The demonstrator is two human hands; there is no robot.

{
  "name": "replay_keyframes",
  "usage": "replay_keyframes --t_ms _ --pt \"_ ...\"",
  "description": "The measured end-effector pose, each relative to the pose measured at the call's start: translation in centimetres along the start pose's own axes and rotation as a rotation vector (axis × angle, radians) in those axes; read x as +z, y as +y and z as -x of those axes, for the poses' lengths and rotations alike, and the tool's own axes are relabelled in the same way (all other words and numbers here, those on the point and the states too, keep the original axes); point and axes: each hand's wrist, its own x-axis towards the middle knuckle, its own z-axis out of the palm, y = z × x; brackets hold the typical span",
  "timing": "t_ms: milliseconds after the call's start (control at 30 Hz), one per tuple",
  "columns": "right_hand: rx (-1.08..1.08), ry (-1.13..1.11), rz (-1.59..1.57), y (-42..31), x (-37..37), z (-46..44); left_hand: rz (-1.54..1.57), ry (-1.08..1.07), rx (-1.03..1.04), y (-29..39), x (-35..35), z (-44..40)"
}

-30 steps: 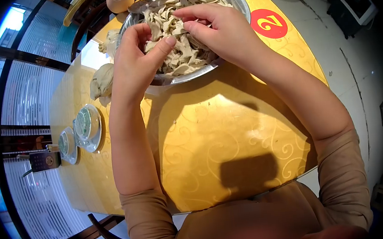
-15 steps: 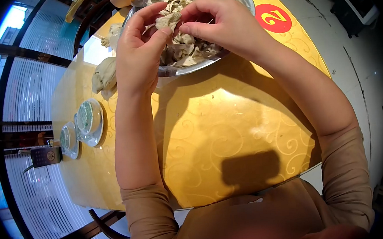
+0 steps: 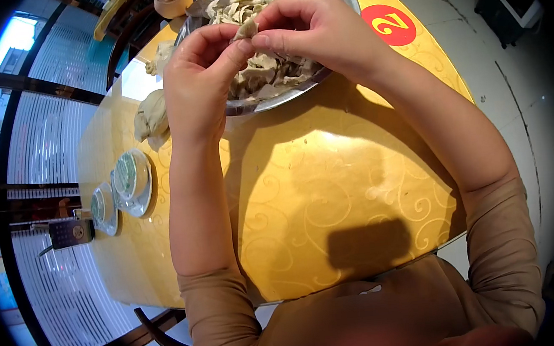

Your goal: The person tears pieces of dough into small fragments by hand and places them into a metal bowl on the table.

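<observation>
In the head view, the two bare hands are working at the upper middle of the frame, over a metal bowl heaped with pale, ragged strips. The left hand is coming in from the lower left, its thumb and forefinger pinching one small pale piece. The right hand is reaching in from the right, its thumb and curled forefinger closing on the same piece, and the two thumbs are almost meeting beneath it. The piece is sitting between the fingertips, above the heap, its long axis seeming to slant from lower left to upper right, with the narrower end pointing up; the fingers are hiding the rest of its outline. In the bowl, the strips are lying every way, and a clear plastic sheet is lining the rim. The bowl is standing on a yellow table, with a red disc bearing a yellow 2 just right of it. A pale bundle is resting left of the left hand, and wrapped dishes are standing farther down the left side.
</observation>
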Motion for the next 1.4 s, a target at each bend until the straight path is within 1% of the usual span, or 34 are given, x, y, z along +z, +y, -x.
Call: replay_keyframes --t_ms 33,100,133,200,233,300,367,400,533,633,700,767,800,867,933,1000,1033,1100,1133,1167,1200,1300,1400 --pt "0.020 -0.001 0.001 -0.3 -0.2 0.1 -0.035 0.023 -0.016 -0.1 -0.3 0.0" --pt "-0.008 -0.002 0.085 -0.1 -0.1 -0.1 -0.065 0.027 -0.040 -0.4 -0.4 -0.1" --pt "-0.041 -0.044 0.106 -0.2 -0.2 -0.1 -0.043 -0.019 -0.057 -0.2 -0.5 -0.2" --pt "-0.053 -0.033 0.182 0.2 -0.1 -0.4 -0.038 -0.094 -0.067 -0.2 -0.9 0.0" --pt "-0.152 0.010 0.251 0.7 0.0 -0.5 -0.064 -0.118 -0.059 -0.3 -0.9 0.1" --pt "-0.193 0.056 0.349 1.6 0.5 -1.1 -0.054 -0.077 -0.044 -0.8 -0.5 0.2" --pt "-0.248 0.102 0.379 2.0 0.6 -1.1 -0.137 -0.136 -0.001 -0.7 -0.5 0.2" --pt "-0.242 0.111 0.398 2.2 0.7 -1.2 -0.155 -0.143 0.022 -0.7 -0.5 0.3" --pt "-0.224 0.142 0.398 2.1 0.7 -1.0 -0.227 -0.068 0.122 -0.7 0.6 0.6" --pt "-0.186 0.219 0.346 2.3 0.6 -1.4 -0.129 -0.055 0.160 0.4 0.8 1.2" --pt "-0.208 0.255 0.341 2.4 0.4 -1.3 -0.051 -0.049 0.235 0.7 -0.3 0.9" --pt "-0.214 0.267 0.299 2.4 0.4 -1.2 0.036 0.069 0.180 0.5 -0.8 0.3" --pt "-0.173 0.215 0.314 1.7 0.3 -0.7 0.040 0.067 0.138 0.3 -1.2 0.2" --pt "-0.228 0.219 0.371 2.2 0.6 -0.9 0.050 0.073 0.059 -0.3 -1.8 -0.2" --pt "-0.263 0.184 0.470 2.6 0.9 -1.2 0.052 0.042 0.034 -1.1 -2.2 -1.0" --pt "-0.448 0.266 0.477 4.1 1.1 -2.0 0.047 0.048 -0.025 -1.3 -2.0 -0.8" --pt "-0.364 0.204 0.449 2.7 0.7 -1.4 0.046 0.058 -0.050 -1.1 -1.6 -0.5" --pt "-0.326 0.100 0.378 1.2 0.1 -0.8 -0.010 0.086 -0.085 -0.6 -0.7 -0.2" --pt "-0.163 0.034 0.157 0.2 0.2 -0.3 0.008 0.073 -0.077 -0.3 -0.1 -0.1" --pt "-0.089 -0.012 0.075 0.3 0.1 -0.3 0.007 0.056 -0.077 0.0 0.3 0.1" --pt "-0.046 -0.045 0.064 0.2 0.0 -0.4 0.015 0.055 -0.066 -0.2 0.4 0.1" --pt "0.015 -0.073 -0.030 -0.3 -0.2 0.0 0.032 0.042 -0.045 -0.3 0.9 0.2" --pt "-0.004 -0.078 -0.043 -0.3 -0.2 0.1 0.123 0.007 -0.103 -0.1 0.8 0.3"
